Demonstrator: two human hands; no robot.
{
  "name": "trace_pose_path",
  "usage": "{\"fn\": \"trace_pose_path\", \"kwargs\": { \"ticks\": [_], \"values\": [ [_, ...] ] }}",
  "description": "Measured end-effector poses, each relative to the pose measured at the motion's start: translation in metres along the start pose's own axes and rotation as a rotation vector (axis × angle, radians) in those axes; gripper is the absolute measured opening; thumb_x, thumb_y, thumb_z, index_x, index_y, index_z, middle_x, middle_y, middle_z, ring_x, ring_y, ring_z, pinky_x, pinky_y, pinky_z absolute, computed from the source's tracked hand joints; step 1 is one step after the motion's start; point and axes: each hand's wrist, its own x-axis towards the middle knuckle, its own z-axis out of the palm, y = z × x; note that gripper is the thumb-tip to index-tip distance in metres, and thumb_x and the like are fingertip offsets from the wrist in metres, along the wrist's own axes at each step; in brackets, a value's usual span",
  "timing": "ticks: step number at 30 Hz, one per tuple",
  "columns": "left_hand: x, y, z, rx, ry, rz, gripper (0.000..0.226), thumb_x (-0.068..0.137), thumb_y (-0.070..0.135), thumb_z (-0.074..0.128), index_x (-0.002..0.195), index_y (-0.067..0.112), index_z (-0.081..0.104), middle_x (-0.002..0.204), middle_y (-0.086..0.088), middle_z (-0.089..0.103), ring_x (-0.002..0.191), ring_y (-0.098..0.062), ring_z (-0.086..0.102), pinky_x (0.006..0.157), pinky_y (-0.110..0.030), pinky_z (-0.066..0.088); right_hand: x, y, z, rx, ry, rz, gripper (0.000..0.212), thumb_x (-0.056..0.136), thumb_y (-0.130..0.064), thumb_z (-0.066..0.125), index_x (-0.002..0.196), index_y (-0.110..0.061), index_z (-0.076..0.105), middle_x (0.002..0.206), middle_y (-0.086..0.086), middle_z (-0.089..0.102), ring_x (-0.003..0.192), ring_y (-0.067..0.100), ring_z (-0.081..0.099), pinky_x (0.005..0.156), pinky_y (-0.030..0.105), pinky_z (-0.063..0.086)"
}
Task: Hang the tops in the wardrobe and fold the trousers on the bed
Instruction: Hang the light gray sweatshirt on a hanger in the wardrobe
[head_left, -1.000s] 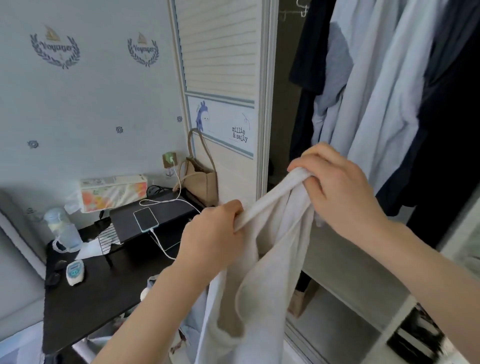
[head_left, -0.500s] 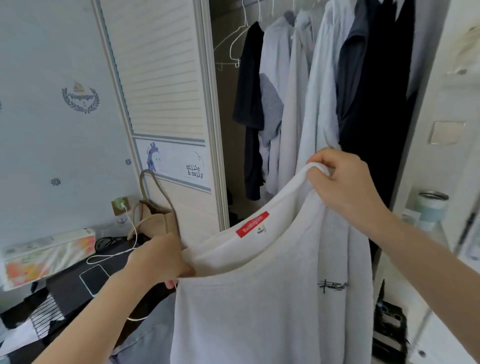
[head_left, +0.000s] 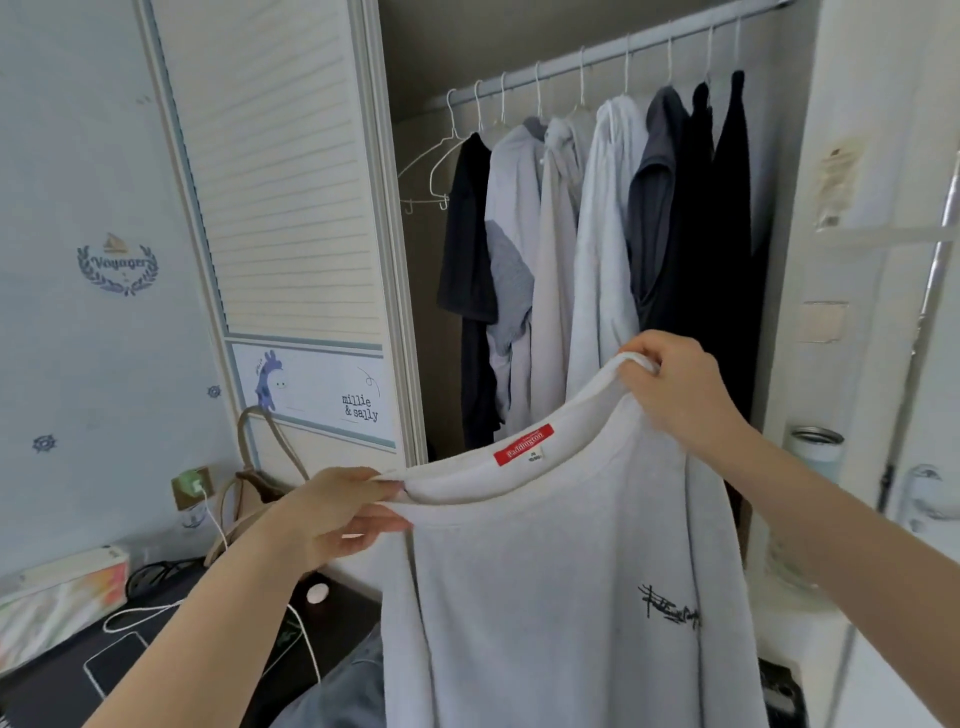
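I hold a light grey sweatshirt (head_left: 561, 597) up in front of the open wardrobe (head_left: 426, 78). It has a red label inside the collar and a small black print on the chest. My left hand (head_left: 332, 514) pinches the collar at its left side. My right hand (head_left: 680, 395) grips the collar's right side, higher up. The body of the top hangs down out of the frame. Two empty white hangers (head_left: 434, 166) hang at the left end of the rail (head_left: 613, 57).
Several dark and pale tops (head_left: 597, 249) fill the rail to the right of the empty hangers. The louvred sliding door (head_left: 280, 208) stands at the left. Below it sit a beige bag (head_left: 254, 488), a dark desk (head_left: 47, 680) with a phone and cable, and a tissue box (head_left: 57, 592).
The bunched top has been spread open by its collar between my hands. My view has lifted, so the rail and hangers show.
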Motion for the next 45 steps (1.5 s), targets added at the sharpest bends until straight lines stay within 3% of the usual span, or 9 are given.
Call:
{"fn": "trace_pose_path", "kwargs": {
  "ticks": [6, 13, 19, 23, 30, 35, 37, 40, 45],
  "values": [
    [0.032, 0.028, -0.016, -0.535, -0.178, -0.001, 0.024, 0.074, 0.004, 0.068, 0.098, 0.006, 0.067, 0.097, -0.015, 0.074, 0.082, -0.029, 0.074, 0.074, -0.040, 0.061, 0.028, 0.036, 0.028, -0.025, -0.210, 0.053, 0.013, 0.081, -0.025, 0.075, 0.080, -0.018, 0.064, 0.080, -0.006, 0.059, 0.073, 0.006, 0.054, 0.059, 0.016, 0.034],
    [0.069, 0.056, -0.056, -0.444, -0.246, -0.032, 0.016, 0.067, 0.016, 0.079, 0.081, 0.008, 0.073, 0.081, -0.008, 0.070, 0.076, -0.023, 0.068, 0.074, -0.037, 0.054, 0.074, 0.073, 0.100, 0.121, -0.343, 0.069, 0.049, 0.086, -0.044, 0.063, 0.052, -0.023, 0.035, 0.047, -0.012, 0.034, 0.047, 0.004, 0.035, 0.045, 0.018, 0.025],
    [0.120, 0.120, -0.072, -0.332, -0.262, 0.082, 0.038, 0.087, 0.030, 0.061, 0.118, 0.008, 0.066, 0.121, -0.017, 0.065, 0.110, -0.033, 0.062, 0.099, -0.047, 0.047, 0.138, 0.084, 0.176, -0.081, -0.394, -0.080, 0.048, 0.091, -0.032, 0.061, 0.055, -0.019, 0.032, 0.047, -0.007, 0.033, 0.043, 0.004, 0.035, 0.047, 0.019, 0.030],
    [0.152, 0.171, -0.087, -0.315, -0.081, 0.165, 0.018, 0.081, 0.031, 0.063, 0.079, 0.012, 0.061, 0.071, -0.006, 0.055, 0.059, -0.020, 0.051, 0.063, -0.032, 0.044, 0.175, 0.080, 0.194, -0.243, -0.591, -0.224, 0.045, 0.090, -0.039, 0.058, 0.058, -0.018, 0.033, 0.055, -0.005, 0.035, 0.048, 0.005, 0.031, 0.049, 0.024, 0.023],
    [0.194, 0.241, -0.101, -0.458, 0.107, 0.280, 0.022, 0.098, 0.015, 0.047, 0.081, 0.016, 0.060, 0.061, 0.002, 0.056, 0.054, -0.013, 0.045, 0.062, -0.024, 0.030, 0.200, 0.027, 0.217, -0.258, -1.003, -0.356, 0.026, 0.091, -0.036, 0.052, 0.069, -0.023, 0.051, 0.066, -0.006, 0.059, 0.051, 0.008, 0.061, 0.053, 0.027, 0.051],
    [0.200, 0.256, -0.107, -0.119, 0.040, 0.275, 0.013, 0.090, 0.018, 0.048, 0.079, 0.019, 0.055, 0.072, 0.000, 0.052, 0.063, -0.018, 0.049, 0.068, -0.033, 0.036, 0.217, -0.002, 0.238, -0.436, -1.244, -0.356, 0.020, 0.083, -0.032, 0.059, 0.070, -0.018, 0.062, 0.070, 0.001, 0.067, 0.064, 0.017, 0.067, 0.060, 0.025, 0.051],
    [0.203, 0.256, -0.107, -0.005, 0.035, 0.277, 0.013, 0.084, 0.018, 0.054, 0.072, 0.021, 0.057, 0.069, 0.002, 0.053, 0.062, -0.015, 0.049, 0.068, -0.033, 0.035, 0.235, -0.015, 0.240, -0.415, -1.134, -0.332, 0.031, 0.085, -0.041, 0.060, 0.082, -0.012, 0.069, 0.079, 0.002, 0.073, 0.064, 0.017, 0.066, 0.063, 0.031, 0.056],
    [0.214, 0.251, -0.105, 0.030, 0.083, 0.332, 0.009, 0.083, 0.016, 0.061, 0.075, 0.020, 0.063, 0.074, 0.003, 0.061, 0.065, -0.013, 0.056, 0.069, -0.030, 0.036, 0.286, -0.045, 0.247, -0.208, -0.622, -0.367, 0.038, 0.093, -0.039, 0.052, 0.083, -0.006, 0.068, 0.080, 0.010, 0.072, 0.064, 0.021, 0.064, 0.069, 0.039, 0.057],
    [0.242, 0.239, -0.103, -0.002, 0.260, 0.540, 0.018, 0.091, 0.011, 0.064, 0.084, -0.005, 0.063, 0.073, -0.014, 0.064, 0.059, -0.018, 0.065, 0.052, -0.023, 0.048, 0.377, -0.096, 0.271, -0.007, -0.111, -0.458, 0.023, 0.097, -0.015, 0.041, 0.109, -0.007, 0.058, 0.105, 0.007, 0.060, 0.084, 0.017, 0.053, 0.068, 0.027, 0.047]
  ]
}}
